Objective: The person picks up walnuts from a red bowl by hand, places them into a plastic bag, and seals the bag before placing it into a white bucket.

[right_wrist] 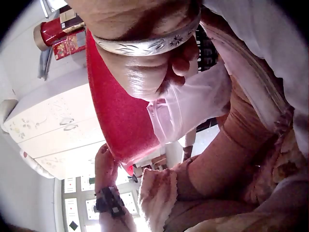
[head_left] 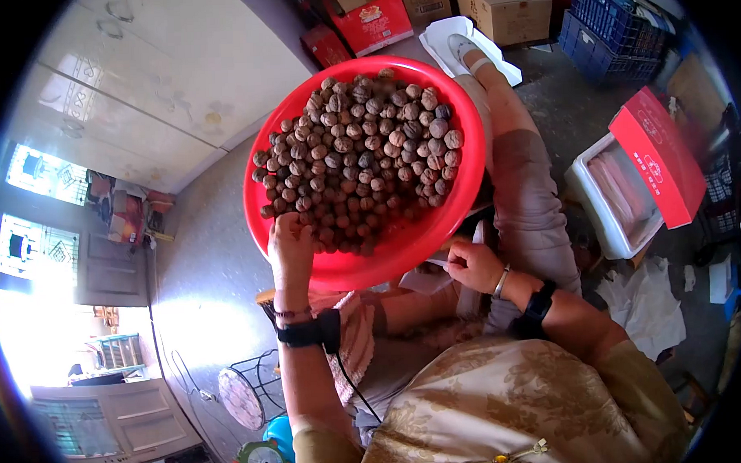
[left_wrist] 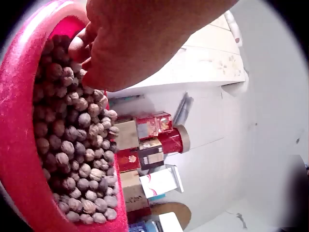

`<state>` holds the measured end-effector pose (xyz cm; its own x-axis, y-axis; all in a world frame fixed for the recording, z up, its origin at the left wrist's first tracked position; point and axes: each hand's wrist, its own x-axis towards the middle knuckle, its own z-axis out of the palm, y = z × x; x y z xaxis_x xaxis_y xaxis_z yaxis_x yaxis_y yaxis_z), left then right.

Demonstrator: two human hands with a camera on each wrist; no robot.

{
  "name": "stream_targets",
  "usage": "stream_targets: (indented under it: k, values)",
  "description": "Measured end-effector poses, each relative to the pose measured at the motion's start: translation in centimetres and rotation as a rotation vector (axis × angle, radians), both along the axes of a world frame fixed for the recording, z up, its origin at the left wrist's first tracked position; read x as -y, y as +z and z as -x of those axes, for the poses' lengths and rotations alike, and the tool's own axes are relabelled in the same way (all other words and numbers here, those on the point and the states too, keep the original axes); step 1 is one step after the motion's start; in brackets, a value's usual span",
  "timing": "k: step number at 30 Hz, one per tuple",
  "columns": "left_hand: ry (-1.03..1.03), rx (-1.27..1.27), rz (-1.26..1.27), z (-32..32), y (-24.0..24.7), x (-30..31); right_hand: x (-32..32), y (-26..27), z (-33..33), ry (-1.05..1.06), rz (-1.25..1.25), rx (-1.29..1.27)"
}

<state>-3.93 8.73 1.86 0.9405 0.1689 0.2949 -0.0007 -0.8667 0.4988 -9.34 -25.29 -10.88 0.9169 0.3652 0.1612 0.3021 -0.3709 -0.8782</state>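
Observation:
A large red plastic basin (head_left: 339, 272) full of brown walnuts (head_left: 359, 142) sits tilted over the person's lap. At its near left rim, the left hand (head_left: 291, 246) reaches in with bent fingers down on the walnuts; I cannot tell whether one is pinched. The left wrist view shows the same fingertips (left_wrist: 79, 48) right at the top of the heap. Outside the basin, below its right rim, the right hand (head_left: 476, 266) has its fingers curled. In the right wrist view, it grips the top of a thin translucent plastic bag (right_wrist: 193, 106), which hangs beside the basin wall.
A white foam box (head_left: 602, 195) with a red lid (head_left: 658, 156) stands at right. Cardboard boxes (head_left: 506, 14) and blue crates (head_left: 608, 35) line the back. White cabinets (head_left: 161, 67) stand at left. A stool (head_left: 242, 397) is at lower left, and crumpled plastic (head_left: 646, 303) lies right.

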Motion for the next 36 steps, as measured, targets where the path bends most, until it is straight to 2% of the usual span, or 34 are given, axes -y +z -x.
stream_targets:
  k: [1, 2, 5, 6, 8, 12, 16, 22, 24, 31, 33, 34, 36]
  values:
    - [0.022, -0.003, -0.111, -0.8, -0.1, -0.5, 0.0, -0.2, 0.0, -0.007, 0.006, -0.025]
    - [0.043, -0.108, -0.132, -1.6, -0.3, -0.8, -0.1, -0.3, 0.0, -0.014, 0.012, -0.049]
    - [-0.024, 0.007, -0.213, -3.4, -2.0, -1.4, 0.0, -0.5, -0.1, -0.002, 0.042, 0.007]
    - [-0.007, -0.024, -0.238, -3.5, -1.7, -0.8, 0.0, -0.4, -0.1, -0.005, 0.042, 0.01]
    - [0.0, -0.047, -0.223, -4.3, -1.9, -0.8, 0.1, -0.3, 0.0, 0.003, 0.007, -0.1]
    - [0.08, -0.165, -0.246, -5.7, -2.1, -1.0, 0.0, -0.5, -0.1, -0.009, -0.004, -0.022]
    - [0.096, -0.165, -0.278, -7.1, -3.1, -2.2, 0.0, -0.7, 0.0, -0.009, 0.014, -0.072]
    - [0.054, -0.098, -0.153, -6.9, -4.5, -3.6, 0.0, -0.5, 0.1, 0.0, 0.004, -0.102]
    - [0.043, -0.04, -0.229, -6.8, -4.5, -3.3, 0.0, -0.4, 0.1, 0.006, 0.007, -0.107]
    - [0.033, -0.084, -0.257, -6.6, -4.5, -3.3, 0.1, -0.1, 0.0, 0.006, 0.032, -0.121]
    - [0.173, -0.118, -0.092, -7.1, -4.4, -3.3, 0.1, 0.0, 0.1, 0.008, 0.039, -0.123]
    - [0.173, -0.118, -0.092, -6.9, -3.9, -3.5, 0.1, -0.1, 0.0, 0.007, 0.03, -0.113]
    - [0.155, -0.267, 0.934, -6.2, -2.5, -3.7, 0.1, -0.5, 0.1, 0.007, 0.022, -0.106]
